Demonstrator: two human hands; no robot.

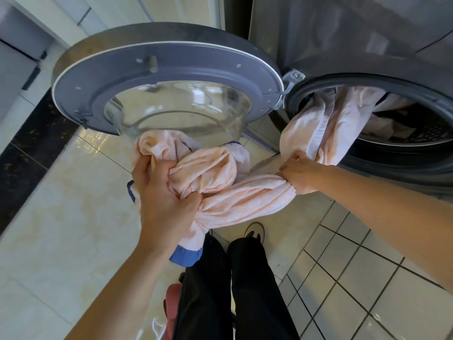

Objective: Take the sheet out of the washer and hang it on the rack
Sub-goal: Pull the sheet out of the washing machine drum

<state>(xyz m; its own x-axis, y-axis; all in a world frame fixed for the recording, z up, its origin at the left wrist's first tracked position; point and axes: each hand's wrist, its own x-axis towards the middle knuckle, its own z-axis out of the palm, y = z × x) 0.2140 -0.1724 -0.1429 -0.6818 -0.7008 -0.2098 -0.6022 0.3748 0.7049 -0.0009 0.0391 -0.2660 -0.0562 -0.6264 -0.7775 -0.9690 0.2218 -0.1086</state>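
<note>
A pale peach sheet with a blue hem runs in a twisted rope from the drum of the grey washer at the right out to the middle of the view. My left hand grips a bunched wad of the sheet below the open door. My right hand clutches the twisted part just outside the drum opening. More of the sheet still lies inside the drum. No rack is in view.
The round washer door stands wide open to the left, its glass bowl just above the bunched sheet. Glossy cream floor tiles lie on the left, small white tiles on the right. My dark trouser legs and a shoe are below.
</note>
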